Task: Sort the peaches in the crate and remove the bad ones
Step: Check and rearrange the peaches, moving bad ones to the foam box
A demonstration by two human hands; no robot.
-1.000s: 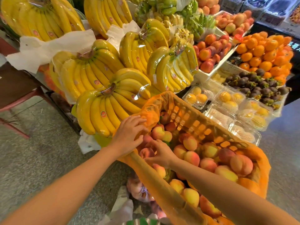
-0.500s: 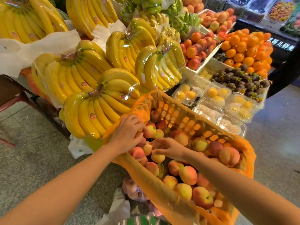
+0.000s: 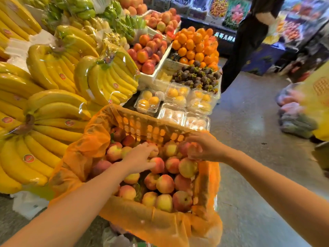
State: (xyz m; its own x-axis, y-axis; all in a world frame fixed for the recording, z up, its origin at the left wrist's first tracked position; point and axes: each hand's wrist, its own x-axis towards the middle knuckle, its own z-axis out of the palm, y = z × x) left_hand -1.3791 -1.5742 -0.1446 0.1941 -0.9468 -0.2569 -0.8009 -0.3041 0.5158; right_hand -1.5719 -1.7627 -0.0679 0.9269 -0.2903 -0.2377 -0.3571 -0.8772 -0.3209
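Head view: orange-lined crate, peaches inside.
Left hand: on peaches mid-crate, grip unclear.
Right hand: curled round one peach, crate's far-right corner.

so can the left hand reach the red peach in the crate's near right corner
Probably yes. The red peach lies uncovered on top, the left hand rests on peaches just beyond it, and the right hand grips a far peach out of the way.
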